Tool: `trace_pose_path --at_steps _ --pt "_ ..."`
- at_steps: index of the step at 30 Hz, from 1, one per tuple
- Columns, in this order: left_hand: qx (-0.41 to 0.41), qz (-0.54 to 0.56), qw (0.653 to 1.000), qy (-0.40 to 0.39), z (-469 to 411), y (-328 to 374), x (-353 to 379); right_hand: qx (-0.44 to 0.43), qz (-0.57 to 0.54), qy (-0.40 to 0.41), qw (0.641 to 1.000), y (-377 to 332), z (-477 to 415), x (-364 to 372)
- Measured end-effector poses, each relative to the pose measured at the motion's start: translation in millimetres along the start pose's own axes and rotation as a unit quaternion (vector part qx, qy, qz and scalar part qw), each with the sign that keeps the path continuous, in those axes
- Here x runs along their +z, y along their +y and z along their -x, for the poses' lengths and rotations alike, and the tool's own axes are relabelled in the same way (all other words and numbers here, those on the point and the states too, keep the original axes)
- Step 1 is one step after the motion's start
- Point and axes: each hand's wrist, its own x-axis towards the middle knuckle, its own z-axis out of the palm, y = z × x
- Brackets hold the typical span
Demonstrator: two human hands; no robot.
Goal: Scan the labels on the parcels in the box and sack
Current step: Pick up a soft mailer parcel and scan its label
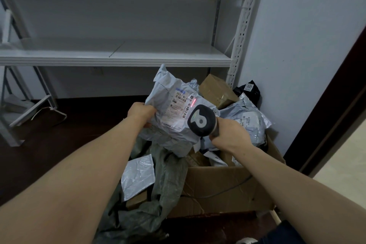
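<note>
My left hand (141, 113) grips the left edge of a grey plastic mailer parcel (170, 125), holding it up above the sack and box. Its white shipping label (177, 110) faces me. My right hand (230, 134) grips the handle of a dark barcode scanner (202, 122), whose head points at the label's right side. A red scan line (193, 102) glows on the label's right edge. Below lies a grey-green woven sack (158, 190) with a silver mailer (138, 175) in it. The cardboard box (223, 188) on the right holds several more parcels.
A brown carton (217, 90), a black bag (249, 89) and grey mailers (247, 121) are heaped at the box's back. A white metal shelf rack (118, 53) stands behind. A white wall and a dark door frame (326, 105) close the right side. The floor is dark.
</note>
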Motion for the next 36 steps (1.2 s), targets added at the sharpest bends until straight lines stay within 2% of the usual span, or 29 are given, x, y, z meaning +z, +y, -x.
trace_pose_path --at_steps 11,14,16,18,20,23,25,27,30,33,36 --pt "-0.020 0.022 1.000 0.007 1 0 -3 0.004 -0.011 -0.010 1.000 -5 -4 0" --pt "-0.045 0.067 0.997 0.002 2 -2 -2 0.016 -0.094 -0.009 0.995 -5 -6 2" --pt "-0.061 0.114 0.992 0.000 1 -4 0 0.069 -0.273 -0.028 0.959 -9 -8 3" --pt "-0.069 0.152 0.986 0.002 1 -6 3 0.126 -0.438 -0.043 0.889 -13 -11 3" --pt "-0.075 0.162 0.984 0.023 2 -10 3 0.151 -0.514 -0.049 0.843 -16 -12 2" --pt "-0.045 0.088 0.984 0.145 4 -23 -13 0.160 -0.532 -0.057 0.830 -20 -11 3" --pt "-0.015 -0.003 0.973 0.232 7 -32 -34 0.166 -0.525 -0.066 0.832 -22 -10 10" --pt "-0.012 -0.065 0.958 0.279 7 -41 -55 0.173 -0.521 -0.081 0.832 -25 -12 21" --pt "-0.055 -0.134 0.952 0.271 -6 -62 -73 0.184 -0.528 -0.097 0.823 -35 -17 41" --pt "-0.123 -0.150 0.954 0.230 -17 -87 -67 0.193 -0.543 -0.120 0.809 -45 -26 59" --pt "-0.164 -0.165 0.952 0.197 -21 -106 -45 0.192 -0.534 -0.142 0.811 -50 -35 77"
